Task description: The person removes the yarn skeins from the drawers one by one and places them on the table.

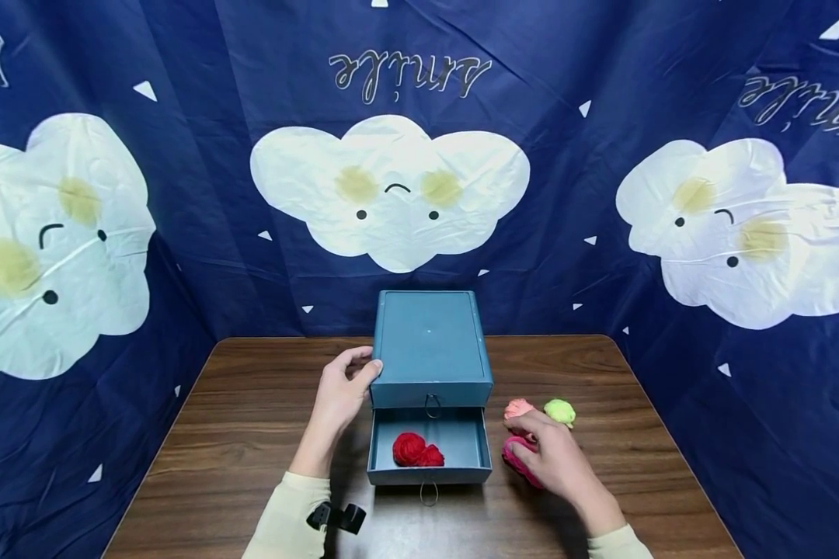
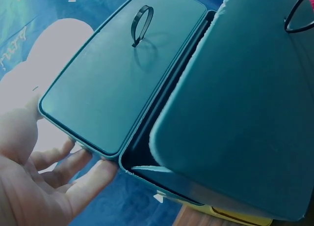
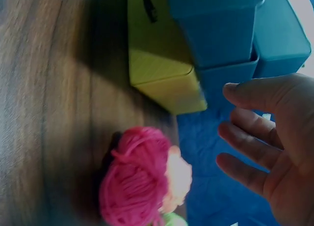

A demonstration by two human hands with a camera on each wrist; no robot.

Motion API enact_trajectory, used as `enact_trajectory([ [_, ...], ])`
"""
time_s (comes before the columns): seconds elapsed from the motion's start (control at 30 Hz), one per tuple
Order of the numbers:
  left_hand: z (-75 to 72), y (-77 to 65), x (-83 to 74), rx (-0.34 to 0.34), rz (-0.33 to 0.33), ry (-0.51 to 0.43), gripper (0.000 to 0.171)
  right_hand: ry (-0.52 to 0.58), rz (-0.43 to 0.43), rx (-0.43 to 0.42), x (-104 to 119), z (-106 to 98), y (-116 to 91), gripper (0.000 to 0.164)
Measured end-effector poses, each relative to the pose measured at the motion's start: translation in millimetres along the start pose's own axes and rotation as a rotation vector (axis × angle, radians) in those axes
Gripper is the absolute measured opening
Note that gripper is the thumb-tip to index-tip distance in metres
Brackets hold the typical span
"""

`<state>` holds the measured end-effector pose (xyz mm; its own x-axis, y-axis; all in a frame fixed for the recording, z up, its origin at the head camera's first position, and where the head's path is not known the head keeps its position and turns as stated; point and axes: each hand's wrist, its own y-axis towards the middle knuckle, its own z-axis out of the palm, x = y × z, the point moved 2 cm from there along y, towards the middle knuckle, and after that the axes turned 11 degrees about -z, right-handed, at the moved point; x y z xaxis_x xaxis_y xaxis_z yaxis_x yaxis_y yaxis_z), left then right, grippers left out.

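A blue two-drawer box stands on the table with its lower drawer pulled out. Red yarn balls lie inside that drawer. My left hand rests against the box's left side, the fingertips touching its wall in the left wrist view. Right of the drawer, my right hand hovers over a magenta yarn ball, fingers apart and loosely bent, holding nothing. A peach yarn ball and a lime-green one sit just beyond, the peach partly hidden by the hand.
Black loop pulls stick out from the drawer fronts. A yellow box-like part shows beneath the blue drawer in the right wrist view. Dark blue cloth with cloud prints hangs around the wooden table.
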<state>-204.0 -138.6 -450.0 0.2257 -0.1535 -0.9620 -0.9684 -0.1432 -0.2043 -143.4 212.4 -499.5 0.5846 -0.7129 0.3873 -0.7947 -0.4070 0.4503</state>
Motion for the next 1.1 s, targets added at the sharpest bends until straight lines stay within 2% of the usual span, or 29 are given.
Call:
enact_trajectory([
  [0.3, -0.5, 0.7, -0.6, 0.003, -0.003, 0.009, 0.043, 0.009, -0.193, -0.109, 23, -12, 13, 0.029],
  [0.43, -1.0, 0.2, -0.5, 0.004, 0.001, 0.013, 0.043, 0.038, -0.23, -0.112, 34, -13, 19, 0.029],
  [0.83, -0.2, -2.8, -0.5, 0.004, 0.011, 0.013, 0.043, 0.088, -0.231, -0.094, 55, -7, 28, 0.032],
  [1.1, -0.8, -2.2, 0.3, 0.004, 0.007, 0.017, 0.043, 0.179, -0.22, -0.055, 66, -1, 34, 0.032],
])
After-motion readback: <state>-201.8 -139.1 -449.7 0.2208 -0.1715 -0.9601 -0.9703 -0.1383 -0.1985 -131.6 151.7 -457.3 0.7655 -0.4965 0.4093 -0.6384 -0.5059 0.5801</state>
